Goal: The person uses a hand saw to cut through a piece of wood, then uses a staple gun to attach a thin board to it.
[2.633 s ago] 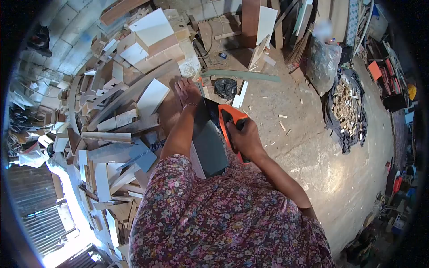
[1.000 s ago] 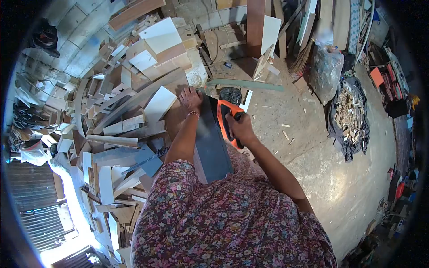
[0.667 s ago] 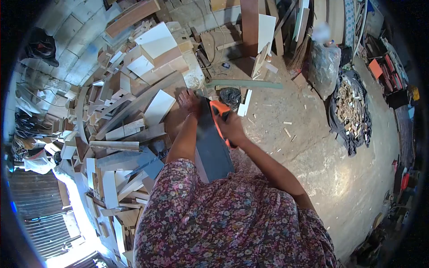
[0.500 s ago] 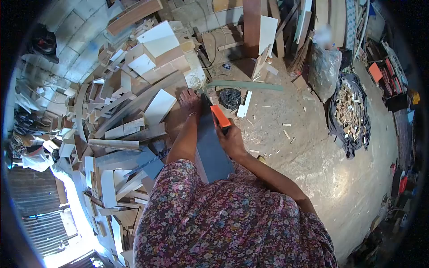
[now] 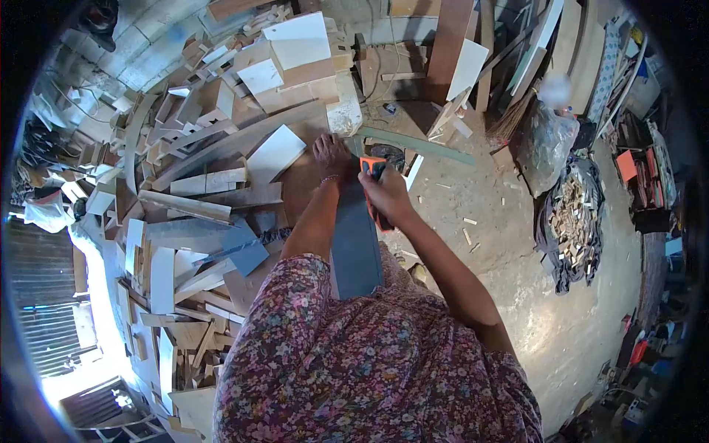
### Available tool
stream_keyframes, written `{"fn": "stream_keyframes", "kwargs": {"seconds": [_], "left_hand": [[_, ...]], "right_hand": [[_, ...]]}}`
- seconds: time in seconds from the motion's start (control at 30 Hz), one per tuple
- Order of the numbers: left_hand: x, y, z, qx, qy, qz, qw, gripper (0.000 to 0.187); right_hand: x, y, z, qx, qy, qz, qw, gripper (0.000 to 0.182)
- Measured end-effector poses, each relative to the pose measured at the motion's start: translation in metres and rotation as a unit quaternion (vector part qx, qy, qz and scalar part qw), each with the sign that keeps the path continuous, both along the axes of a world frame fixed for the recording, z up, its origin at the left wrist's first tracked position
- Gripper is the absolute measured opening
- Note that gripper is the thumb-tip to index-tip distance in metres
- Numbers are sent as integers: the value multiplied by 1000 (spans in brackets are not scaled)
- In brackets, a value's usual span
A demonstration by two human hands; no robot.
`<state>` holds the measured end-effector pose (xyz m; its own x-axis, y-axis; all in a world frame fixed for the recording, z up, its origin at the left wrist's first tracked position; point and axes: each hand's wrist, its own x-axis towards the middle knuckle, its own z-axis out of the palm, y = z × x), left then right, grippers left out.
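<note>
Concrete floor (image 5: 532,295) across the right, dusty, littered with chips. Left of it a big heap of wood offcuts (image 5: 192,184): pale boards, strips and blocks lying every way, lower edge lost in window glare. Flowered dress at the bottom, covering legs and feet and whatever the board rests on.

Grey board (image 5: 356,247) beside the heap, long and flat, dull slate colour, near end running under the dress, far end covered by both hands. Dark cloth piled with small wood blocks (image 5: 572,214) well right of the board; clear plastic bag (image 5: 543,140) above it, contents too blurred to name. Shelf of red and orange things at far right, any writing too small to read.

Left hand (image 5: 332,153) spread flat, fingers wide, pressed at the board's far end. Right hand (image 5: 388,196) closed tight round the orange handle of a saw (image 5: 373,168), just beside the left hand; blade mostly hidden, probably on edge along the board's right side. No brand legible on the handle.
</note>
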<state>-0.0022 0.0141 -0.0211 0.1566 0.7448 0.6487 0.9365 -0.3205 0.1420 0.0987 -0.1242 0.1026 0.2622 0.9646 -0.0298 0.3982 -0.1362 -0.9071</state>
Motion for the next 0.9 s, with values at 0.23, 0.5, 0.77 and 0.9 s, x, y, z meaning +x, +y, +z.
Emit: {"fn": "stream_keyframes", "kwargs": {"seconds": [0.23, 0.5, 0.77, 0.9], "left_hand": [[2, 1, 5, -72, -21, 5, 997, 27], [0, 1, 5, -36, -29, 2, 999, 25], [-3, -5, 9, -39, -8, -23, 999, 27], [-8, -4, -2, -34, 36, -31, 998, 30]], "right_hand": [[19, -64, 53, -101, 180, 10, 978, 34], [-3, -92, 58, 30, 59, -29, 997, 35], [8, -85, 55, 5, 106, -40, 994, 36], [10, -87, 54, 36, 67, -55, 996, 36]]}}
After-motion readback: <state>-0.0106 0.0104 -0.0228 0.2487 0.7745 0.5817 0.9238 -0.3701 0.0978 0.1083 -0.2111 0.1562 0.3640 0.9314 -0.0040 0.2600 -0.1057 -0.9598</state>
